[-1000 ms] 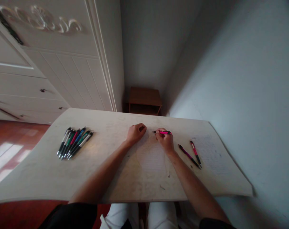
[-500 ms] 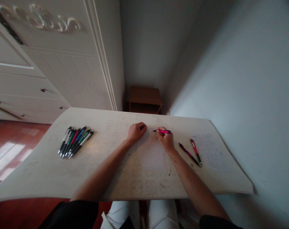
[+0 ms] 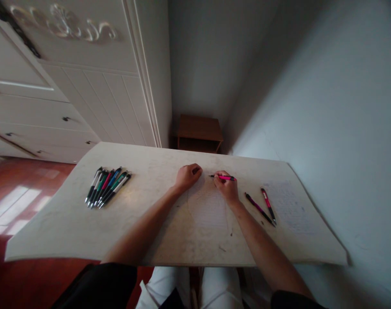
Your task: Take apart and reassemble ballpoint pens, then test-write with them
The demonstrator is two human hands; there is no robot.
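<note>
My right hand (image 3: pixel 226 186) grips a pink and black pen (image 3: pixel 227 177), held nearly level with its tip pointing left, over the upper part of a faint lined sheet of paper (image 3: pixel 210 213). Whether the tip touches the paper I cannot tell. My left hand (image 3: pixel 188 177) rests near the sheet's upper left corner, its fingers curled in loosely with nothing visible in them. To the right of my right forearm lie a purple and black pen (image 3: pixel 259 208) and a red and black pen (image 3: pixel 268 206), converging at their lower ends.
Several pens (image 3: pixel 107 188) lie in a bunch on the left of the white table (image 3: pixel 160 165). A sheet covered in handwriting (image 3: pixel 294 206) lies at the right. Beyond the table are a white cabinet (image 3: pixel 95 98), a small brown wooden stand (image 3: pixel 199 127) and a bare wall (image 3: pixel 337 120).
The camera view has turned slightly, so everything sits a little further right. Both hands keep nearly the same places over the paper, and the pink pen stays in my right hand.
</note>
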